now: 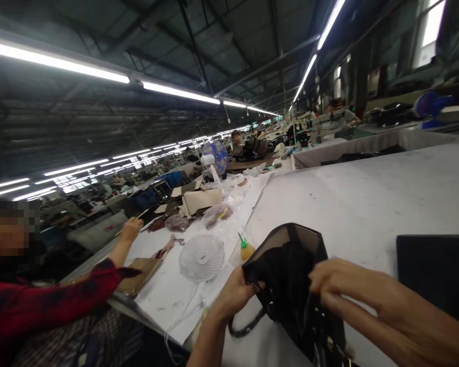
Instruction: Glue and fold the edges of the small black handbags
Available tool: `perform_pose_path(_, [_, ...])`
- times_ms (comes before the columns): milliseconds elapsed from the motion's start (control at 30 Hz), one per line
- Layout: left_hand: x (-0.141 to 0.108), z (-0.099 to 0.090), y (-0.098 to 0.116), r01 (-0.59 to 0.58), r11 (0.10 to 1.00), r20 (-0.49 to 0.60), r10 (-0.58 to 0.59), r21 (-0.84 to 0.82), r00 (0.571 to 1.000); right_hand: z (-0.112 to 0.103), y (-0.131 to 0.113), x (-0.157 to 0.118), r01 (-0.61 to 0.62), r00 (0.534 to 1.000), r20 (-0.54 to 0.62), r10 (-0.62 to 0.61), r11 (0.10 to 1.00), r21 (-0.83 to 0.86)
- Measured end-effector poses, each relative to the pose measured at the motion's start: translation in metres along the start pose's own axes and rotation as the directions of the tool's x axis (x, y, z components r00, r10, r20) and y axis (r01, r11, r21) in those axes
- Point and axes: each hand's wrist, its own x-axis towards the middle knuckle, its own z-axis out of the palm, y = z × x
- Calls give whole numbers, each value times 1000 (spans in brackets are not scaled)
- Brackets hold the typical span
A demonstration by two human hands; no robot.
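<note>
A black handbag (290, 285) with a tan-edged open mouth is held up over the white worktable (352, 199). My left hand (239, 293) grips its left rim, with the fingertips partly hidden behind the fabric. On the other side my right hand (340, 280) pinches the right rim, fingers closed on the edge. A dark looped handle (247, 329) hangs below my left hand. Small metal fittings show near the bag's lower end. The dark lining fills the opening, so its inside is hard to make out.
Beyond my left hand stand a yellow glue bottle (247, 251) with a green nozzle and a white fan (202, 258). A co-worker's hand (130, 229) holds a thin stick at left. A dark flat panel (436, 280) lies at right. Cardboard pieces (201, 200) and plastic bags lie farther back.
</note>
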Motion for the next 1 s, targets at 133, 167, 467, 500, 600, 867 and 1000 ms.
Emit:
perform_pose_path(133, [-8, 6, 4, -99, 994, -90, 102, 39, 991, 12, 16, 51, -18, 1000, -11, 16, 986, -169])
perform_pose_path(167, [-9, 7, 4, -102, 993, -112, 108, 56, 988, 16, 20, 60, -43, 999, 11, 48, 967, -251])
perform_pose_path(467, [-21, 16, 13, -120, 984, -109, 134, 131, 985, 30, 42, 92, -48, 956, 222, 191, 849, -526])
perform_pose_path(500, [-20, 19, 15, -110, 984, -123, 128, 144, 984, 30, 43, 94, -16, 954, 248, 169, 853, -522])
perform_pose_path(600, [-13, 24, 19, -63, 975, -233, 114, 213, 966, 29, 46, 99, 30, 954, 275, 118, 876, -481])
perform_pose_path(867, [0, 23, 8, -44, 997, -264, 59, 65, 963, 29, 44, 109, -118, 965, 131, 228, 822, -557])
perform_pose_path(1000, [1, 25, 7, -62, 996, -266, 76, 60, 961, 34, 41, 112, -127, 968, 99, 229, 793, -596])
